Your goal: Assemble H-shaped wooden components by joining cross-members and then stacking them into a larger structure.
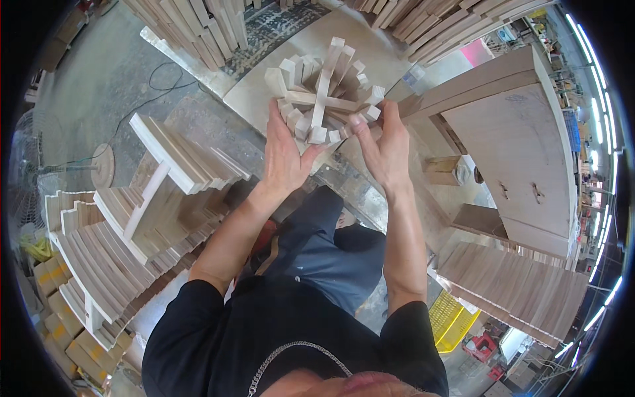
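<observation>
A bundle of pale, square-ended wooden sticks (296, 126) stands in a rough ring in front of me. Across its top lie two crossed sticks, the longer one (324, 86) running away from me. My left hand (286, 151) is cupped against the bundle's left side, thumb toward the near edge. On the opposite side my right hand (383, 149) presses in, its thumb on the near right stick ends. Both hands grip the bundle between them. The far fingers of each hand are mostly hidden behind the wood.
Stacked wooden boards (109, 255) rise at my left, and more (516, 284) at the right. A wooden cabinet-like piece (509, 152) stands on the right. Timber piles (198, 26) line the far side. A yellow basket (453, 321) and a standing fan (30, 188) are farther off.
</observation>
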`<state>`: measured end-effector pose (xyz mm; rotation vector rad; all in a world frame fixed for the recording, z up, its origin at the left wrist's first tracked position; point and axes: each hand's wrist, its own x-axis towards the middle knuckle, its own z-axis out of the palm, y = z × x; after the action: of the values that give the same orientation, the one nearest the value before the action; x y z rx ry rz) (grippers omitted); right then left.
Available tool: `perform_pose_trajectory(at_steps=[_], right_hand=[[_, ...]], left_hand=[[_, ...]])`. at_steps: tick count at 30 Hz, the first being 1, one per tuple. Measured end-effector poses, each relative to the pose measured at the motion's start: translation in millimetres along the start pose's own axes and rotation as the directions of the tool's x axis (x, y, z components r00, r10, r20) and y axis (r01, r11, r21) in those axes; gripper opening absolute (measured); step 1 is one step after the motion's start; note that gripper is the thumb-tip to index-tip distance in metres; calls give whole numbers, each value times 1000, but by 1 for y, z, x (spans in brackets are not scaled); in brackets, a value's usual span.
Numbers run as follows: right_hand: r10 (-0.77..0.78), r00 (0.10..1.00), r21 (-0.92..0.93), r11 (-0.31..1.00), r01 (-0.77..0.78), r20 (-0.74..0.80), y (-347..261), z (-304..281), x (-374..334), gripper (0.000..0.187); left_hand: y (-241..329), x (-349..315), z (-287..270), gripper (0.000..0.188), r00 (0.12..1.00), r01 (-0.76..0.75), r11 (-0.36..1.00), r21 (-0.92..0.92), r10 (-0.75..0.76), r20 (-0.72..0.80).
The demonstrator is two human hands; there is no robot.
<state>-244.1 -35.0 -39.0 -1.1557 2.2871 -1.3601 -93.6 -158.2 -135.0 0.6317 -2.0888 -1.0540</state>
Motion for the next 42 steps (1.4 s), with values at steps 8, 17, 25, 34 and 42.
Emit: perform_pose_trajectory(at_steps=[8,17,25,34,42], right_hand=[[54,999,-45,998,-54,-8,10,6,-5,58],[-135,929,45,986,160,-345,0,3,-1,43],[-119,955,-6,993,122,-271,-14,-4,17,25],[-72,940,147,981,128,-334,10,2,-1,49],[56,995,203,978,-37,-87,47,50,-57,85]], left_hand=[[-4,4,-2,132,999,-50,998,38,50,-3],[19,25,-12,149,991,-65,990,-126,50,-123],[36,39,-23,140,998,-69,998,10,69,10],[33,27,-21,140,999,-44,992,-120,42,-19],[21,4,-24,107,999,-21,998,-51,22,26]])
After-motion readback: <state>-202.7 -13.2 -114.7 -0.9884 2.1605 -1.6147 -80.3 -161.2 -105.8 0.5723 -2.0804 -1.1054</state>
